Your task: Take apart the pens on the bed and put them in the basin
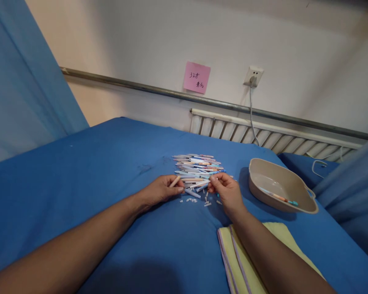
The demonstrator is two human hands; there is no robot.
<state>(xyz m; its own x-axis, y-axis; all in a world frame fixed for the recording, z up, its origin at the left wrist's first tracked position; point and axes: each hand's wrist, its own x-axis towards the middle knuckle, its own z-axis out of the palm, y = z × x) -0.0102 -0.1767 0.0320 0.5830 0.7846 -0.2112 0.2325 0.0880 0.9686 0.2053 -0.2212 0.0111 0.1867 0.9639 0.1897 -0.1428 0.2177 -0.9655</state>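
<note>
Pinched between the thumb and fingers of my left hand (165,188) is a short beige pen barrel (174,181), tilted up to the right. My right hand (228,192) is closed at the fingertips on a thin whitish stick (202,183) that points left; whether it is a pen refill I cannot make out. Just beyond and between both hands lies a pile of pens (196,165), roughly side by side, in white, grey, blue and orange tones. A pale blue pen part (192,193) rests at the near edge of the pile. Several small white pieces (191,200) are scattered in front.
To the right stands a beige plastic basin (263,196) with orange and teal pens (279,197) inside. A folded yellow towel (242,261) lies under my right forearm. Blue cloth (110,163) covers the bed. Behind are a metal rail (135,85), a radiator (227,126) and a plugged-in cord (251,110).
</note>
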